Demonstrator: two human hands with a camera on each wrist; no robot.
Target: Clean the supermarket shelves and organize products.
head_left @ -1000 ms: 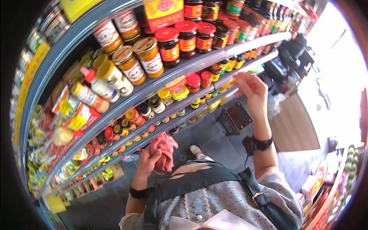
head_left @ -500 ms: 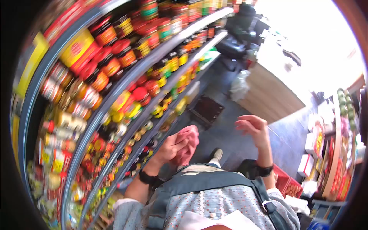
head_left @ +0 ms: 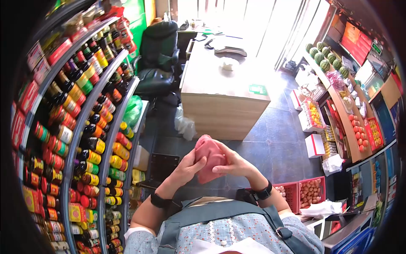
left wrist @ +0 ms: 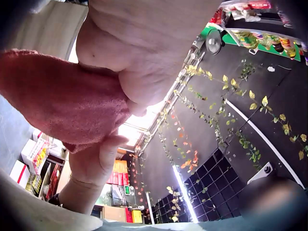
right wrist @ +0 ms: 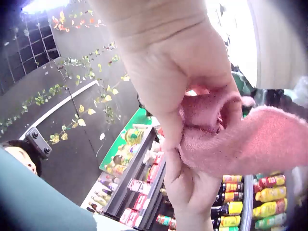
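Observation:
A folded pink cloth (head_left: 209, 157) is between both hands in front of the waist. My left hand (head_left: 185, 169) grips its left side, with the thumb lying over the near face. On the other side my right hand (head_left: 237, 163) pinches it, thumb in front and fingers behind. The left wrist view shows the fuzzy cloth (left wrist: 62, 103) hanging out past the palm. In the right wrist view the cloth (right wrist: 245, 149) is bunched into folds under the curled fingers, and a loose end stretches right.
Shelves of sauce bottles (head_left: 72, 93) line the left. Ahead stands a wooden counter (head_left: 220, 114) with a black office chair (head_left: 158, 59) beside it. Egg crates (head_left: 311, 192) sit at the right, below produce shelves with watermelons (head_left: 325, 65). A dark low stand (head_left: 163, 167) is on the floor.
The view has turned right from the jar shelves toward the counter. My right hand, earlier raised and apart from the cloth, has come in and taken hold of it beside my left hand.

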